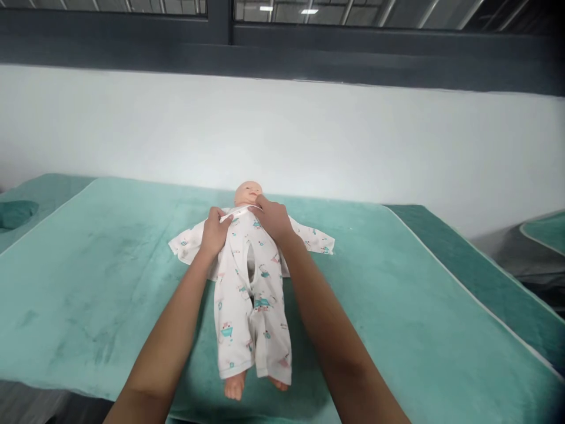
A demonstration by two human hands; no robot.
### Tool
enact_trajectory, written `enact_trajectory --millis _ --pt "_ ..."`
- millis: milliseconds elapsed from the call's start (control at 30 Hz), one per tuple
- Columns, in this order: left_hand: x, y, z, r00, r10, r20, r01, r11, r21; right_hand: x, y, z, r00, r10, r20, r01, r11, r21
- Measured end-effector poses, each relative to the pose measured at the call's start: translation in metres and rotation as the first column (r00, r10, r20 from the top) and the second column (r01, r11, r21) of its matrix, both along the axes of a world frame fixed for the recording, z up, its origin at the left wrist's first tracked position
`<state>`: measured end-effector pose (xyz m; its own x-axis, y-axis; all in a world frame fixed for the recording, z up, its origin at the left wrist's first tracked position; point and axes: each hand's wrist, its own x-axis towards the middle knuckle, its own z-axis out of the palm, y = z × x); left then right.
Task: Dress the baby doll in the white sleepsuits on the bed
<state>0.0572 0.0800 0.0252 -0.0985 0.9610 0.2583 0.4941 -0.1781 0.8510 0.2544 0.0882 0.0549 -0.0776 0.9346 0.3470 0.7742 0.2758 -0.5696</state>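
Observation:
A baby doll (248, 192) lies on its back on a teal mat (110, 277), head away from me, bare feet toward me. It wears a white printed romper (241, 306) whose front gapes open down the middle. My left hand (215, 232) pinches the romper's collar edge at the doll's chest on the left side. My right hand (272, 218) grips the collar on the other side, just under the chin. Both hands have their fingers closed on the fabric. The romper's sleeves lie spread out flat to either side.
The teal mat covers a wide padded table that ends at a white wall (353, 141). A darker green mat (477, 282) lies at the right, and another teal surface (26, 206) at the far left. Dark window frames run above the wall.

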Motion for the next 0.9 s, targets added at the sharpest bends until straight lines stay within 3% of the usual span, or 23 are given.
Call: enact_trajectory --millis 100,233,333,400,500,600,700,767,900 --pt "-0.002 0.010 -0.008 0.996 0.003 0.092 -0.001 1.000 -0.020 -0.003 0.012 -0.012 0.963 -0.057 -0.262 0.044 0.997 -0.058" --pt "0.000 0.003 -0.016 0.980 -0.007 0.198 -0.002 0.999 0.044 0.006 0.003 -0.044 0.724 -0.092 -0.684 0.109 0.994 -0.019" --pt "0.000 -0.007 -0.020 0.984 -0.009 0.181 -0.022 0.986 0.168 0.013 -0.017 -0.059 0.626 -0.043 -0.778 0.142 0.988 0.060" --pt "-0.003 -0.010 -0.021 0.987 -0.021 0.160 -0.013 0.978 0.207 0.015 -0.031 -0.062 0.638 -0.059 -0.768 0.159 0.986 0.056" --pt "-0.011 -0.010 -0.021 0.972 -0.071 0.223 0.039 0.989 0.144 0.016 -0.049 -0.062 0.672 -0.167 -0.722 0.232 0.973 -0.009" --pt "-0.022 -0.006 -0.017 0.959 -0.158 0.236 0.146 0.987 0.068 0.018 -0.056 -0.065 0.690 -0.228 -0.687 0.253 0.965 -0.066" --pt "-0.031 -0.004 -0.011 0.951 -0.273 0.145 0.268 0.962 0.055 0.021 -0.056 -0.070 0.697 -0.212 -0.685 0.209 0.974 -0.088" --pt "-0.033 -0.005 -0.007 0.947 -0.310 0.084 0.305 0.950 0.073 0.023 -0.055 -0.071 0.724 -0.153 -0.673 0.179 0.983 -0.031" --pt "-0.029 -0.004 -0.005 0.954 -0.290 -0.077 0.300 0.927 0.224 0.026 -0.055 -0.065 0.860 0.089 -0.502 0.045 0.967 0.249"
